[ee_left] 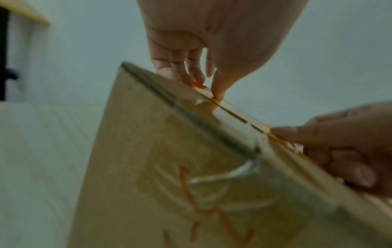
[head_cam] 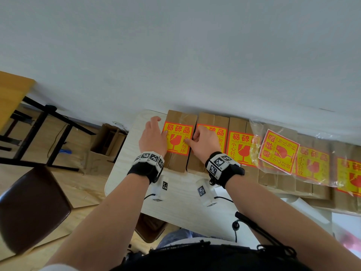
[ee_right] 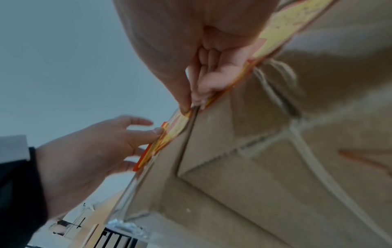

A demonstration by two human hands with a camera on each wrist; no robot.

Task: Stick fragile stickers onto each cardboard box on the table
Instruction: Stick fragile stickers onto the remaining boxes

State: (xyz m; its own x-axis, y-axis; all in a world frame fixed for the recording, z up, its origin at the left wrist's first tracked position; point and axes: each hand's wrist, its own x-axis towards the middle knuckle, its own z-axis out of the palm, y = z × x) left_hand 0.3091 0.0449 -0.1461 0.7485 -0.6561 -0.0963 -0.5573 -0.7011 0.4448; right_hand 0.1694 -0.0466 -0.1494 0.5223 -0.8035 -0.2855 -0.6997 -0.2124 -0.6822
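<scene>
A row of brown cardboard boxes stands against the wall on the white table. The leftmost box carries a yellow and red fragile sticker on its top. My left hand hovers over the sticker's left edge with spread fingers, the thumb touching it. My right hand has curled fingers over the gap to the second box. Its thumb presses the sticker's right part. The second box and those to its right also bear stickers.
A clear plastic bag with a loose sticker sheet lies on the boxes further right. White backing papers lie at the table's right. Left of the table are a brown chair, an open carton on the floor and a black desk frame.
</scene>
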